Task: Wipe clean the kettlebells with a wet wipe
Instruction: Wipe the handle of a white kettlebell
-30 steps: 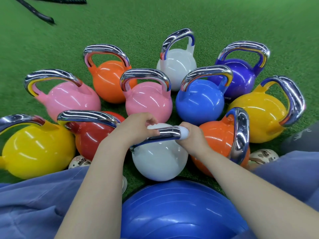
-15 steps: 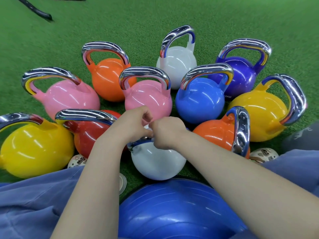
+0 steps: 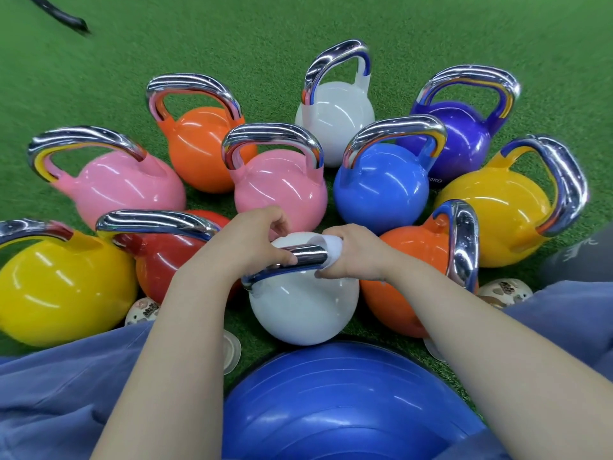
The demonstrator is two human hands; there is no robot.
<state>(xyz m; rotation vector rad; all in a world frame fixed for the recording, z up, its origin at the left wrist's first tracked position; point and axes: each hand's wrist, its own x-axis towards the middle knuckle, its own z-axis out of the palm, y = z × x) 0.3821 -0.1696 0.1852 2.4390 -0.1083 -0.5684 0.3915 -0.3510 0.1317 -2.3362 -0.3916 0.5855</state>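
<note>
Kettlebell, glossy white with a chrome handle, stands on green turf amid coloured kettlebells. Left hand curls around the handle's left part; right hand grips a white wet wipe wrapped around its right end.

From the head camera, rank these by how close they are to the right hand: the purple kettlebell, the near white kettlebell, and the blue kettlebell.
1. Near white kettlebell: directly under the right hand, which wraps a wet wipe around its handle.
2. Blue kettlebell: just beyond the hand, slightly to the right.
3. Purple kettlebell: farthest, back right behind the blue one.
</note>
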